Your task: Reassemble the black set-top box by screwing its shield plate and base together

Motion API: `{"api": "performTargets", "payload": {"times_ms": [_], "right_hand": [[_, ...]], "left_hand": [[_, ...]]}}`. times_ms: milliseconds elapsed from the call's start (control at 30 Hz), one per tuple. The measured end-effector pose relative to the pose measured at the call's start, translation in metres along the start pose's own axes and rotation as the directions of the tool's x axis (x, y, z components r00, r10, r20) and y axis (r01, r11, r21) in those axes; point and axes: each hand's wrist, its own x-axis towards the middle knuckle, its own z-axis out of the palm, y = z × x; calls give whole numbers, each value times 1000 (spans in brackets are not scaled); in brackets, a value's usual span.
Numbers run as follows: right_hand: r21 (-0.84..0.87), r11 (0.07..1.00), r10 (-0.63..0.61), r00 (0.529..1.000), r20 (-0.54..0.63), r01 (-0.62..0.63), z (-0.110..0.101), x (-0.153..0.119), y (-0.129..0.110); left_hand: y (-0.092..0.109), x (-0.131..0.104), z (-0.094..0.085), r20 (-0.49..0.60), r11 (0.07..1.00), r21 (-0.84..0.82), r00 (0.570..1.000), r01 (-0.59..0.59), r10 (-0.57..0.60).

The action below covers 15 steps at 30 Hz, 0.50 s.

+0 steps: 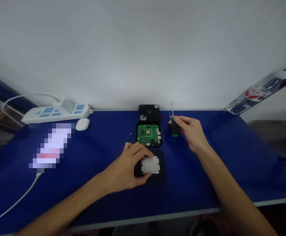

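My left hand curves over a black plastic cover. Its thumb and fingers grip opposite edges of a silvery metal plate with small dark notches; the plate lies over the cover. Between the thumb and fingers of my right hand is a screwdriver with a green and black handle, its shaft pointing up and away. A second thin shaft shows beside it, partly hidden. Just beyond my left hand sits a green circuit board in an open black case, with ports along its right and near sides.
A black box stands behind the board, by the wall. Tiny screws lie to its left. Farther left are a white earbud case, a power strip and a blurred-out phone on a cable. A plastic bottle leans at right.
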Motion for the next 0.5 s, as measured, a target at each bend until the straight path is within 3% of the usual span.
{"api": "performTargets", "payload": {"times_ms": [167, 500], "right_hand": [[98, 991, 83, 992, 92, -92, -8, 2, -5], [179, 979, 82, 995, 65, -93, -10, 4, -7]], "left_hand": [[-2, -1, 1, -1, 1000, 10, 1000, 4, -4], [-1, 2, -3, 3, 999, 27, 1000, -23, 23]]}}
